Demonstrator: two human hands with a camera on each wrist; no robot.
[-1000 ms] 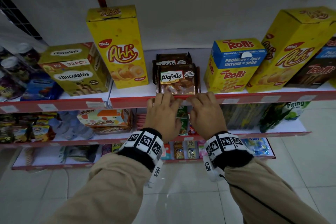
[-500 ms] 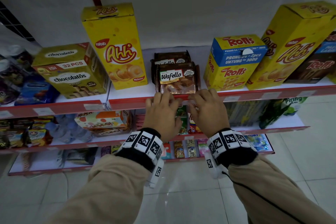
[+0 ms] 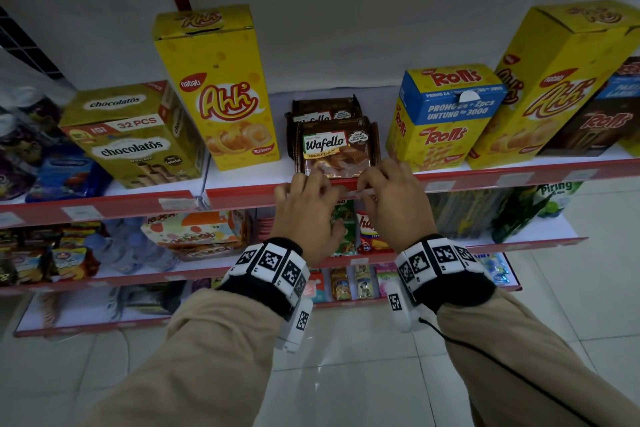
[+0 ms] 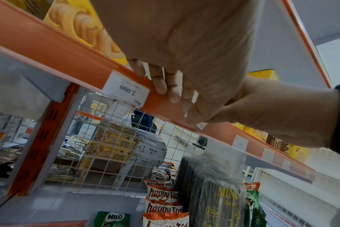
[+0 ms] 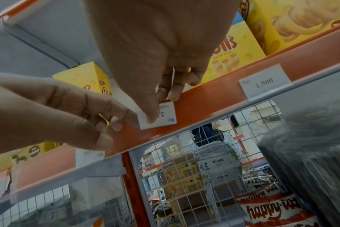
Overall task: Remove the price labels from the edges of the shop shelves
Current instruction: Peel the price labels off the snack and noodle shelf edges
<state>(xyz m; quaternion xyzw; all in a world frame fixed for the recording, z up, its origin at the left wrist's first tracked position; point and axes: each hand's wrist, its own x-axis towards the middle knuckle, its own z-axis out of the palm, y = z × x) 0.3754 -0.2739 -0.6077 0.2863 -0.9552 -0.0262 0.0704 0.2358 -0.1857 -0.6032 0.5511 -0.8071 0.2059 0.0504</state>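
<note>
The shelf edge is red-orange, the price label on it white with black print. The Ahh box is yellow with red lettering, the Wafello pack brown, and the Rolls box yellow and blue. Wristbands bear black-and-white square patterns over beige sleeves.

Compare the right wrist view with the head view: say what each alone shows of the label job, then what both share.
Right wrist only: the right hand pinches the small white paper price label, and a second white label printed 1.500 is readable.

Head only: the brown Wafello wafer pack directly above.

Both: the left hand fingering the red shelf edge strip.
</note>
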